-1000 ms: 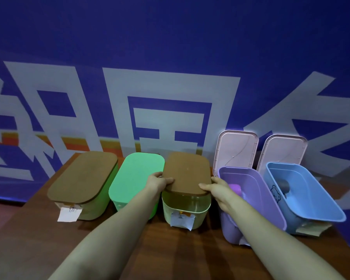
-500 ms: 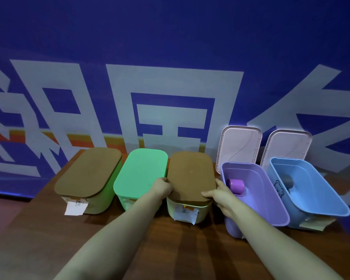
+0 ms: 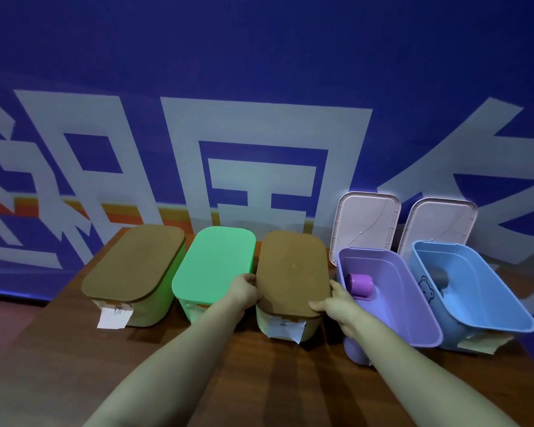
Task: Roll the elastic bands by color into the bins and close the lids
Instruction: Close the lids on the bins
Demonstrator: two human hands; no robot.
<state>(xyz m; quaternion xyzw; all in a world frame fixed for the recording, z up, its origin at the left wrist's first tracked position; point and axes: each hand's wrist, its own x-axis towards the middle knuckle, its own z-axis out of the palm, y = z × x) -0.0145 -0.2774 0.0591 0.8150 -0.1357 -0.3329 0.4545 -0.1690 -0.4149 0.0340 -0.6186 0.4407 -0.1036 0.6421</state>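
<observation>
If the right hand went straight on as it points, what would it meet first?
Probably the middle brown lid: the right hand grips its right edge and points forward-left across it.

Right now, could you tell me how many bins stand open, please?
2: the purple bin, second from the right, and the blue bin at the far right end of the row.

The left hand (image 3: 244, 292) and the right hand (image 3: 336, 305) are seen bare; both forearms are shown uncovered down to the view's lower edge.
</observation>
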